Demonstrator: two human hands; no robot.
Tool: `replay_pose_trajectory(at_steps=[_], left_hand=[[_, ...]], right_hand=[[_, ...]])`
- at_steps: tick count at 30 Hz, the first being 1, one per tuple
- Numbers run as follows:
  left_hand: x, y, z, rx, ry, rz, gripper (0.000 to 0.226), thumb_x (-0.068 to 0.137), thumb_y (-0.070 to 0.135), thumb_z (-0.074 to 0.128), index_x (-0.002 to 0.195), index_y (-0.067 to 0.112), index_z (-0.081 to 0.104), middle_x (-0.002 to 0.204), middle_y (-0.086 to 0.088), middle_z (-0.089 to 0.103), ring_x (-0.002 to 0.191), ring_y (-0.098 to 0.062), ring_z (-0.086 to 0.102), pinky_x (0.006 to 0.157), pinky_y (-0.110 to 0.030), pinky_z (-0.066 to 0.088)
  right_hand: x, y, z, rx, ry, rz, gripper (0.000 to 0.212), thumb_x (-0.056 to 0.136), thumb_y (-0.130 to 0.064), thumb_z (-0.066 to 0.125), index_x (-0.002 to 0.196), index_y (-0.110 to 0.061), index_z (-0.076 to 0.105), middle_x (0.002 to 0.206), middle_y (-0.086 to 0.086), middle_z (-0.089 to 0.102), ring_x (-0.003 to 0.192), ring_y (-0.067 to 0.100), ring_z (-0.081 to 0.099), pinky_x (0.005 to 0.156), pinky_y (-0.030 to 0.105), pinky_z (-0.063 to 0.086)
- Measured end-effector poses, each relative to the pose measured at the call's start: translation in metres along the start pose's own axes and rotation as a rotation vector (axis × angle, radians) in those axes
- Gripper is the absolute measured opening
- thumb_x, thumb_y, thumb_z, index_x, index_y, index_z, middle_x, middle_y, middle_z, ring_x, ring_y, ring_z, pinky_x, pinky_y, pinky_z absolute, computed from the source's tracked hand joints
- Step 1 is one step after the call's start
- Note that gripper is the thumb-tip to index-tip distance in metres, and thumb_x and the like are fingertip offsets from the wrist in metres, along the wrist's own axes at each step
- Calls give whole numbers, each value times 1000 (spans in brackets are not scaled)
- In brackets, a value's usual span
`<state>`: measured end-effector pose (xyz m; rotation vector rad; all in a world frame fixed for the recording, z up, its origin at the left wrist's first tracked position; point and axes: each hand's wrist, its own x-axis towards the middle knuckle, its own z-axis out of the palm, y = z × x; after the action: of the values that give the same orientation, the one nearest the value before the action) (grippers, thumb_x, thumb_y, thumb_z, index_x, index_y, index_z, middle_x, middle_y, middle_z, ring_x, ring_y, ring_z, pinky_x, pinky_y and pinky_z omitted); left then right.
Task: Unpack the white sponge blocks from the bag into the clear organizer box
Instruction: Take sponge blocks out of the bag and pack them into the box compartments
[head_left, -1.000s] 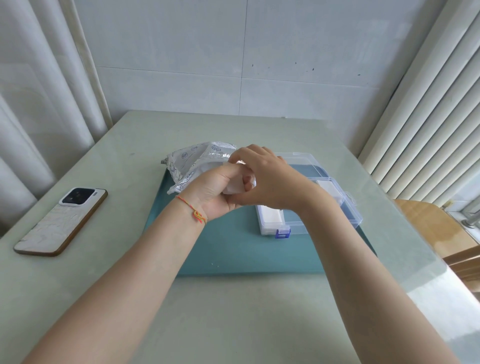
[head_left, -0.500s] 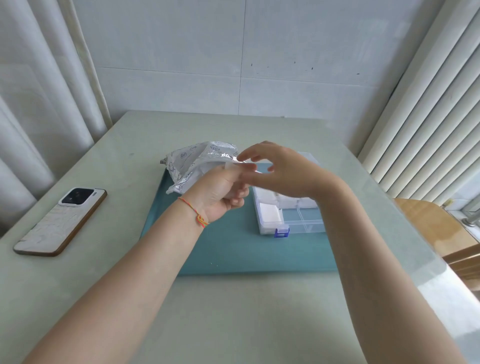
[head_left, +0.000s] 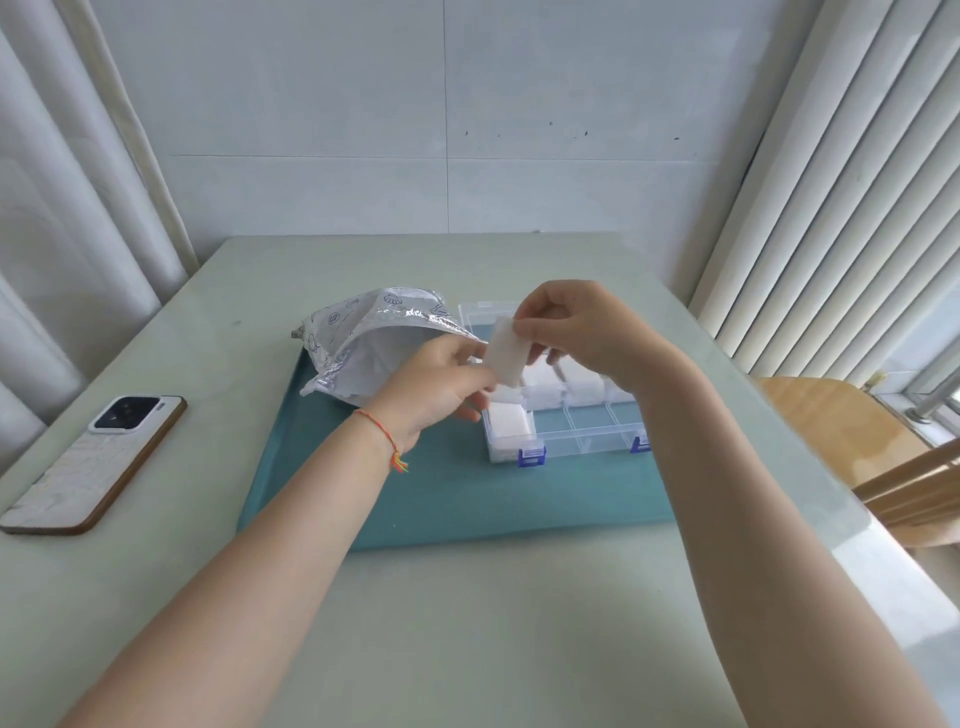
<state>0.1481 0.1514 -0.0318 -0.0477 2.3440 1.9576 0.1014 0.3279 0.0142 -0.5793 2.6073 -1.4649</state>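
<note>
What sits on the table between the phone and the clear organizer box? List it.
In the head view, the silver bag on the teal mat, and the left hand.

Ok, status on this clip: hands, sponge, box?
Right hand pinches a sponge above the box. Left hand touches it, by the bag. Front compartments partly free; nothing blocking.

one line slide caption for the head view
Both hands, left and right, hold a sponge above the organizer, bag beside it.
</note>
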Motion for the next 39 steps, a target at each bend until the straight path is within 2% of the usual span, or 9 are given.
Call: replay_pose_trajectory(at_steps=[3, 9, 14, 19, 25, 30, 33, 37, 39], left_hand=[[4, -11, 0, 193, 138, 0, 17, 86, 6, 60, 103, 10, 62, 76, -4, 61, 54, -16, 58, 51, -27, 50], [3, -18, 7, 325, 107, -27, 10, 85, 9, 64, 94, 12, 59, 74, -4, 62, 51, -16, 62, 49, -26, 49], [1, -17, 6, 310, 92, -14, 11, 85, 1, 63, 85, 11, 59, 74, -10, 60, 51, -21, 65, 52, -31, 55], [0, -16, 6, 313, 78, 17, 18, 87, -3, 58, 82, 12, 66, 76, -12, 61, 53, -24, 67, 58, -35, 59], [-2, -11, 8, 707, 36, 104, 21, 90, 18, 53, 89, 21, 74, 67, 0, 66, 52, -18, 63, 63, -28, 55], [-2, -8, 8, 989, 30, 209, 25, 92, 22, 49, 94, 23, 75, 90, -1, 69, 85, -24, 63, 68, -29, 48], [-6, -8, 1, 887, 246, 352, 21, 88, 21, 53, 89, 21, 74, 88, 0, 67, 83, -24, 61, 67, -30, 49], [-18, -11, -34, 849, 774, 641, 8, 73, 12, 64, 79, 16, 69, 81, -4, 60, 73, -28, 57, 58, -28, 40], [-18, -15, -58, 947, 832, 622, 19, 69, 13, 68, 88, 14, 68, 88, -9, 57, 83, -32, 57, 66, -33, 40]], right_hand=[[-8, 16, -2, -67, -72, 111, 5, 88, -10, 68, 92, -9, 70, 61, -4, 69, 52, 6, 60, 57, 25, 47], [-11, 26, 16, -199, -117, 160, 4, 85, -20, 71, 88, -18, 74, 47, -13, 59, 44, 3, 49, 47, 11, 37], [-10, 28, 29, -316, -106, 114, 4, 82, -17, 72, 81, -20, 74, 52, -12, 60, 47, 10, 52, 45, 14, 37], [-11, 27, 40, -529, -69, 60, 6, 83, -24, 72, 84, -23, 67, 87, -7, 66, 73, 13, 57, 63, 27, 46], [-16, 24, 41, -699, -60, 35, 22, 85, -40, 70, 83, -21, 60, 73, -10, 51, 73, 16, 51, 52, 25, 33], [-21, 15, 31, -672, -252, 49, 17, 91, -32, 61, 93, -21, 73, 90, -7, 59, 87, 15, 55, 61, 24, 39], [-18, 4, 33, -640, -132, 0, 21, 92, -25, 54, 99, -18, 73, 89, -7, 59, 83, 16, 53, 62, 25, 39], [-9, -16, 57, -534, 6, -110, 21, 92, -18, 52, 96, -13, 72, 86, -2, 64, 82, 20, 58, 72, 30, 49], [-3, -24, 76, -496, -3, -126, 22, 90, -14, 51, 100, -13, 72, 94, 1, 68, 88, 22, 60, 78, 33, 51]])
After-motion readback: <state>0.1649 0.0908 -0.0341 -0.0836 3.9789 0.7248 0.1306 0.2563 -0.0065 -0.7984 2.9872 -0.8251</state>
